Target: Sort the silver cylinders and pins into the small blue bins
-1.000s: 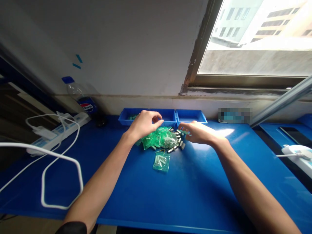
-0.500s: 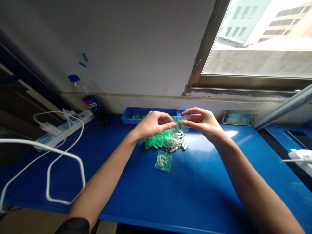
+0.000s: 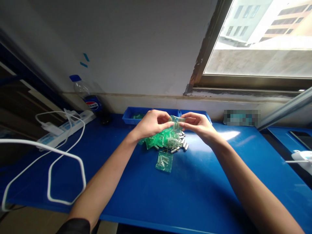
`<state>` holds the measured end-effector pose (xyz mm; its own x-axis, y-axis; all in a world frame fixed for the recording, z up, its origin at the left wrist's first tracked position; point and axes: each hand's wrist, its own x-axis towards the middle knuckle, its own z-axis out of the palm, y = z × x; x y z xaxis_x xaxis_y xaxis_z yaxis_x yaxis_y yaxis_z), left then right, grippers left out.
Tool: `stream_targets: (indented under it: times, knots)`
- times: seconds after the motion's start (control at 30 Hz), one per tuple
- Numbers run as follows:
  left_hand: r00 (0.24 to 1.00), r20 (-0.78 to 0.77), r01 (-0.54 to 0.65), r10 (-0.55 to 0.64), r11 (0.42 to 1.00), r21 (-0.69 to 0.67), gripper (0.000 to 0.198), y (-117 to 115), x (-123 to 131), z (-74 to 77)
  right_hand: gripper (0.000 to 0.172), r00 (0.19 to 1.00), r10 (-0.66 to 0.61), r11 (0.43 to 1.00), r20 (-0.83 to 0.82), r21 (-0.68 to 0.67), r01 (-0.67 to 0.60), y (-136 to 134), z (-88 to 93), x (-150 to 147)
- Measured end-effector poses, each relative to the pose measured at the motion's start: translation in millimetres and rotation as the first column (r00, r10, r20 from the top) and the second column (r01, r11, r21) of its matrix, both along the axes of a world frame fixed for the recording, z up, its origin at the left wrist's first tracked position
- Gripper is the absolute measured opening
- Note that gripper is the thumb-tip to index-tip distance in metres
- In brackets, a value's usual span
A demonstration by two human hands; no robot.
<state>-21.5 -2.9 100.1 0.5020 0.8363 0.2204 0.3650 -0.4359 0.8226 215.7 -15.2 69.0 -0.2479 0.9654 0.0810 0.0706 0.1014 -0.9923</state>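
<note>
A small clear greenish plastic bag (image 3: 177, 119) is pinched between my left hand (image 3: 153, 124) and my right hand (image 3: 198, 123), held up above the table. What the bag contains is too small to make out. Just below lies a heap of green plastic bags (image 3: 159, 138), with loose small silvery metal pieces (image 3: 184, 146) at its right side. Nearer to me, a flat plastic bag with several small pale pieces in it (image 3: 164, 161) rests by itself on the blue table (image 3: 185, 195).
Blue bins (image 3: 131, 121) line the wall behind my hands. At left stand a cola bottle (image 3: 92, 104) and a white power strip (image 3: 65, 130) with looping white cable (image 3: 83, 169). A pixelated item (image 3: 241, 117) sits at the back right; a phone (image 3: 302, 138) lies far right.
My right hand has moved slightly left, closer to my left hand. The bag between them looks less stretched and more folded. The view has shifted a little.
</note>
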Motion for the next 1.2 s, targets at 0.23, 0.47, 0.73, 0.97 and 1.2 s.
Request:
stream_targets:
  times: [0.23,0.47,0.73,0.97,1.2]
  knots:
    - [1.0,-0.029,-0.005,0.006,1.0,0.02,0.019,5.3,-8.0,1.8,0.052,0.992,0.056,0.998,0.115,-0.031,-0.052,1.5,0.8,3.3]
    - [0.867,-0.178,-0.386,0.466,0.852,0.354,0.014,27.1,-47.9,-1.1,0.039,0.779,-0.006,0.994,0.626,0.088,-0.063,3.2,-4.0,6.4]
    - [0.808,-0.398,-0.298,0.435,0.883,0.361,0.026,32.8,-44.8,-17.5,0.038,0.803,0.193,0.975,0.563,-0.02,-0.221,5.4,-19.8,2.3]
    - [0.964,-0.263,0.074,-0.045,0.992,0.101,0.028,8.7,-11.3,-8.1,0.037,0.921,0.17,0.984,0.35,-0.014,-0.177,5.4,-3.7,12.7]
    - [0.991,-0.018,0.133,-0.135,0.987,-0.086,0.027,5.3,0.7,-11.2,0.047,0.991,0.06,0.994,0.119,0.087,-0.07,-0.5,12.9,12.0]
